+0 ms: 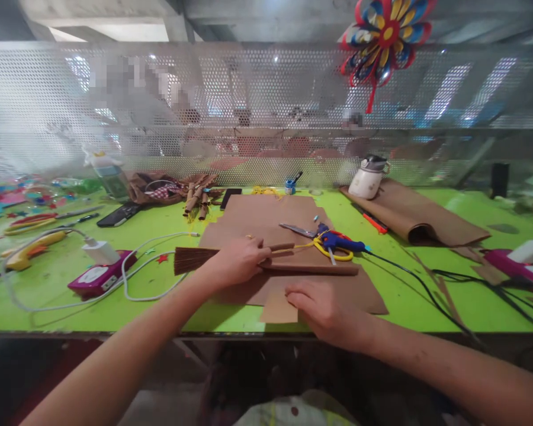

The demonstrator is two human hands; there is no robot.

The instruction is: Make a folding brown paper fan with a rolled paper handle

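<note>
My left hand [240, 259] is closed on a brown paper broom, whose fringed end [193, 260] sticks out to the left. A long rolled paper handle [315, 270] stretches to the right from under my fingers. My right hand [315, 305] pinches a small tan piece of paper [279, 309] by its right side, close to the table's front edge. Beneath both hands lie flat brown paper sheets [266, 216]. Beyond the handle rest a pair of yellow-handled scissors [333, 251] and a blue glue gun [340, 239].
A white flask [368, 178] and folded brown paper [408, 207] stand at the right. At left are a purple power strip [101, 273], a white cable [144, 297] and a phone [119, 214]. Small paper rolls [196, 198] lie at the back. A perforated screen [266, 106] closes off the table's far side.
</note>
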